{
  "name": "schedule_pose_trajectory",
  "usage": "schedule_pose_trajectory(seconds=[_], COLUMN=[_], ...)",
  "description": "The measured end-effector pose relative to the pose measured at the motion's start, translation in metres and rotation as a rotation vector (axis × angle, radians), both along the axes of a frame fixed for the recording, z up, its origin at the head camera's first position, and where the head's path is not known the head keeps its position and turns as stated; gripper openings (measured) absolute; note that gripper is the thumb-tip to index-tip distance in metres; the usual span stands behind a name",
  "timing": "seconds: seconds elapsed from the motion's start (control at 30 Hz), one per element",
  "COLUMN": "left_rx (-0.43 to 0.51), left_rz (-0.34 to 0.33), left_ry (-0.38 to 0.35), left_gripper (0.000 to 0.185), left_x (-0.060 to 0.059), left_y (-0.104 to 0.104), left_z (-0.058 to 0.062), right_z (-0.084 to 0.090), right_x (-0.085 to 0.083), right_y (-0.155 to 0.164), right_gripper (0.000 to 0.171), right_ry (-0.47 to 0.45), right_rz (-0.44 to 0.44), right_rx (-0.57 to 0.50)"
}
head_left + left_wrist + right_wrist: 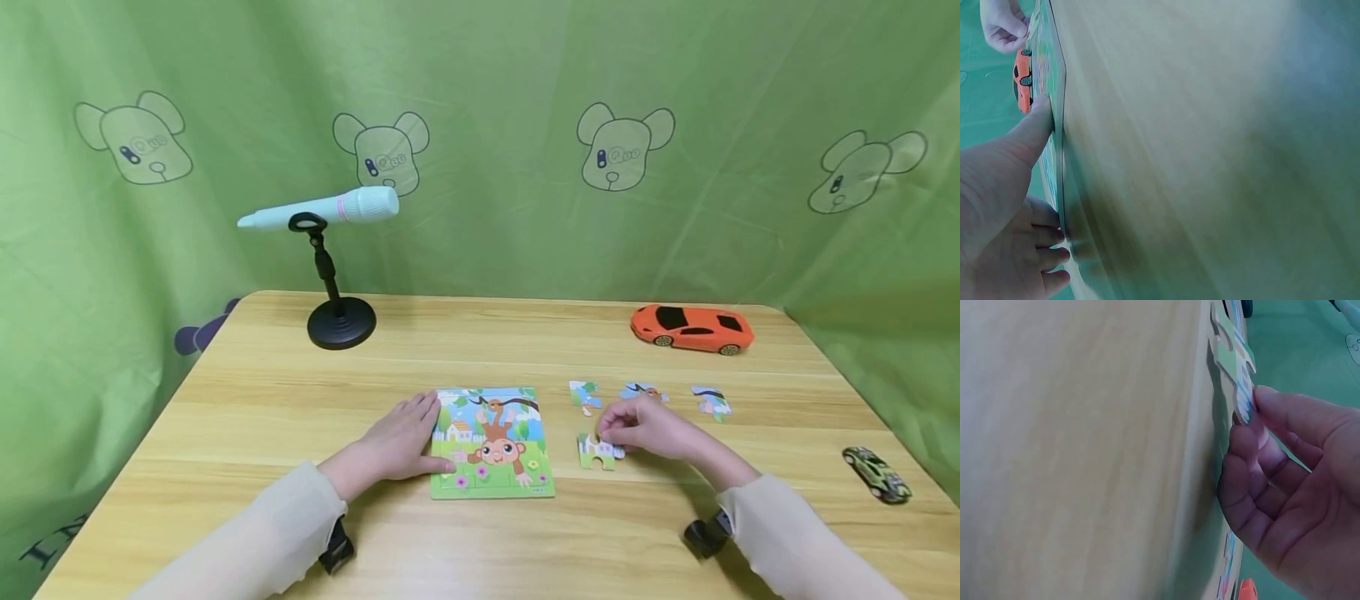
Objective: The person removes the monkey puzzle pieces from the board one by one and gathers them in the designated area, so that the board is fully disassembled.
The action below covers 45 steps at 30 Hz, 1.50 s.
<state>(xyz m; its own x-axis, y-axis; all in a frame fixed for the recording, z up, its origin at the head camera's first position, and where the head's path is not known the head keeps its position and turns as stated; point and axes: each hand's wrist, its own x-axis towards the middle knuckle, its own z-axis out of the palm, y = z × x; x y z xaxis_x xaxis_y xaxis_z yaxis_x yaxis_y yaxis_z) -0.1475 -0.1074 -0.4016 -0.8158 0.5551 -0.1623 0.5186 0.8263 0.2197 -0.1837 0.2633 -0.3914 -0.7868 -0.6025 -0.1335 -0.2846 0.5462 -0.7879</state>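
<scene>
A square jigsaw puzzle (491, 479) with a picture of a hanging monkey lies flat near the middle of the table. My left hand (396, 440) rests at its left side, the thumb on the lower left of the picture and the other fingers along the upper left edge. To the right of the puzzle, my right hand (656, 429) pinches a puzzle piece (596, 452) between thumb and fingers. In the right wrist view that puzzle piece (1235, 369) is held on edge-on view, above the wood. Beyond the hand lie three loose puzzle pieces, among them a left one (583, 395) and a right one (711, 402).
An orange toy car (693, 330) stands at the back right. A small camouflage toy car (876, 475) is near the right edge. At the back left, a black stand (341, 323) carries a pale blue microphone (330, 208). A green curtain (495, 233) hangs behind the table.
</scene>
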Motion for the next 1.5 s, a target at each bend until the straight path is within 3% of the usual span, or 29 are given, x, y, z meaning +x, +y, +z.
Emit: schedule_pose_trajectory(seconds=[0.47, 0.9, 1.27, 1.5], left_rx=[0.006, 0.008, 0.013, 0.024], left_rz=[0.013, 0.022, 0.019, 0.016], left_ry=[-0.001, -0.015, -0.011, -0.012], left_gripper=[0.094, 0.093, 0.094, 0.094], left_x=[0.000, 0.001, 0.002, 0.002], left_y=[0.000, 0.000, -0.001, -0.001], left_z=[-0.002, 0.001, 0.000, -0.002], right_z=[-0.005, 0.003, 0.012, 0.006], right_x=[0.000, 0.000, -0.002, -0.001], right_y=[0.001, -0.006, -0.052, -0.088], right_gripper=[0.006, 0.005, 0.011, 0.011], right_ry=[-0.033, 0.025, 0.145, 0.142], right_rz=[0.008, -0.004, 0.032, 0.113], right_rx=[0.037, 0.120, 0.094, 0.072])
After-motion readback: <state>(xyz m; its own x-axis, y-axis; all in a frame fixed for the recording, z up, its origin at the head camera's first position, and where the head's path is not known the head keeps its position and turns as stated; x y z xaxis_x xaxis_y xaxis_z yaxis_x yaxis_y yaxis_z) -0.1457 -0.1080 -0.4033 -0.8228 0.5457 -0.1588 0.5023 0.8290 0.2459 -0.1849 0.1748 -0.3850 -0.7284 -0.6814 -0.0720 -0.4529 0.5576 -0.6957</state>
